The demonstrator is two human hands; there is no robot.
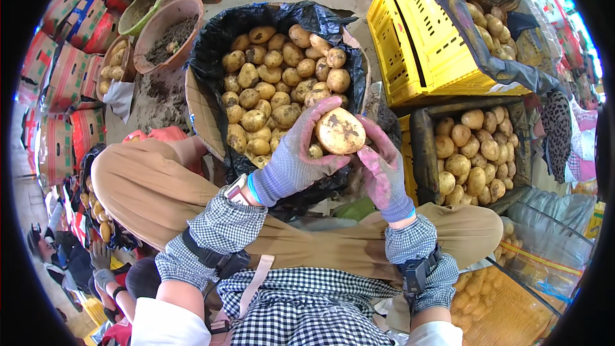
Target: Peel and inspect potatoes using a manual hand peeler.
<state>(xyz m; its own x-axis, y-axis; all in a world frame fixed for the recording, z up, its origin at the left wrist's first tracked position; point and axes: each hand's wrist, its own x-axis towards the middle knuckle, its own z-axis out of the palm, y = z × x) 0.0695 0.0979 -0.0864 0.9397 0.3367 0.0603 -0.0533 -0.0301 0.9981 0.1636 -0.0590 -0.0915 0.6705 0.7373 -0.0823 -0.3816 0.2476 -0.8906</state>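
Observation:
A large potato (339, 131) with brown soil patches is held up in front of me, over the near edge of a lined box. My left hand (291, 157), in a purple-grey glove, wraps its fingers and thumb round the potato's left side. On its right side, the fingers and thumb of my gloved right hand (386, 170) grip the edge. Beneath and beyond my hands, many soil-specked potatoes (272, 80) fill the cardboard box (204, 110), which is lined with black plastic (214, 41).
To the right stand a dark-lined crate (423, 134) of potatoes and stacked yellow crates (400, 45). A pink basin (186, 16) of soil sits at the far left. Printed cartons (67, 77) are stacked beyond it. At the lower left, another person's gloved hand (102, 275) shows.

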